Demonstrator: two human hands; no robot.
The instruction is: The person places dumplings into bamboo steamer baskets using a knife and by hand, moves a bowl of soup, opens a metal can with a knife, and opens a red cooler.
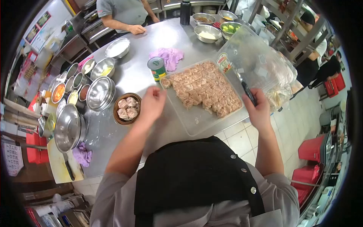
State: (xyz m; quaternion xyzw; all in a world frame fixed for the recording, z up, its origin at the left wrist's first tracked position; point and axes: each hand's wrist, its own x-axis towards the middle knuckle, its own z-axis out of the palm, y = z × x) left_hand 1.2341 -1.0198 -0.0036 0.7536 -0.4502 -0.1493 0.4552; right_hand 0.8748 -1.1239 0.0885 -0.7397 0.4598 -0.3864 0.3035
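Observation:
My right hand (259,109) is closed around the black handle of a small spreading knife (248,93); its narrow metal blade points up over the tray's right edge. My left hand (152,104) has its fingers curled together, and what they hold, if anything, is hidden. It hovers between the tray and a round bamboo steamer (116,114) holding several pleated dumplings (127,108). The clear plastic tray (191,126) carries rows of raw meat dumplings (206,87), with its near left part bare. One dumpling (165,82) sits apart at the tray's left corner.
A green can (157,69) and a purple cloth (166,58) lie beyond the tray. Steel bowls (101,94) crowd the left; a knife (69,167) rests on a cutting board. Plastic bags (274,72) stand right. A person's hand (137,29) is across the table.

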